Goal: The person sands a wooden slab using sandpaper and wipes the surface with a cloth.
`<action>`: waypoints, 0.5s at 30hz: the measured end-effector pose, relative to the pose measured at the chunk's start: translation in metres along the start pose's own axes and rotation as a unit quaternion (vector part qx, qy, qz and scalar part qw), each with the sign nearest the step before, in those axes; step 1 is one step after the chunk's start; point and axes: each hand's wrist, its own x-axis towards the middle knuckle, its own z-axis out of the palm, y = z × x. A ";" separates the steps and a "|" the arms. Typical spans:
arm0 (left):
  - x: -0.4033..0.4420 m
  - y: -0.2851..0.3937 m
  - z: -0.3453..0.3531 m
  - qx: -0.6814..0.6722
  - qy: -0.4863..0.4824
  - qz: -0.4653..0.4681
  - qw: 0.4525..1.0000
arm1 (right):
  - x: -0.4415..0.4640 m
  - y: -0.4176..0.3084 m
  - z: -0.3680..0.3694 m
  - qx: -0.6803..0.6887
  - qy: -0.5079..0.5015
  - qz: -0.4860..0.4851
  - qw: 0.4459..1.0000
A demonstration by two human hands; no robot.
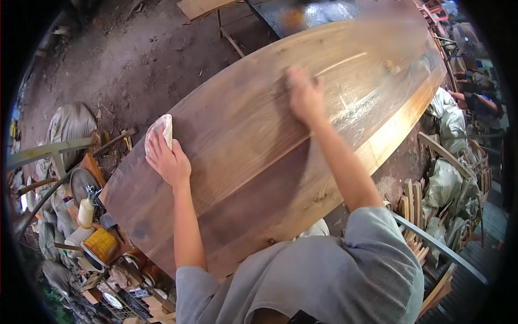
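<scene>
A large wooden tabletop (pixel 243 140) of joined boards with a curved far edge lies in front of me. My left hand (pixel 171 162) presses a folded white cloth (pixel 167 123) against the wood near its left edge, with the fingers over the cloth. Further right, my right hand (pixel 307 100) is on or just above the middle of the tabletop. Its fingers look bent but are smeared by motion, and I cannot tell whether anything is under them. A glossy patch (pixel 359 108) shines on the wood to the right of that hand.
At the lower left are a yellow can (pixel 101 245), a cream bottle (pixel 85 213) and mixed clutter. Wood offcuts (pixel 414 202) and pale sacks (pixel 449 121) are on the right. A dark glossy panel (pixel 302 16) stands beyond the far edge. Another person (pixel 480 102) is at the far right.
</scene>
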 end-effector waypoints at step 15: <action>0.000 0.000 0.000 -0.013 0.003 -0.007 1.000 | 0.022 -0.103 0.048 -0.073 0.069 -0.003 0.995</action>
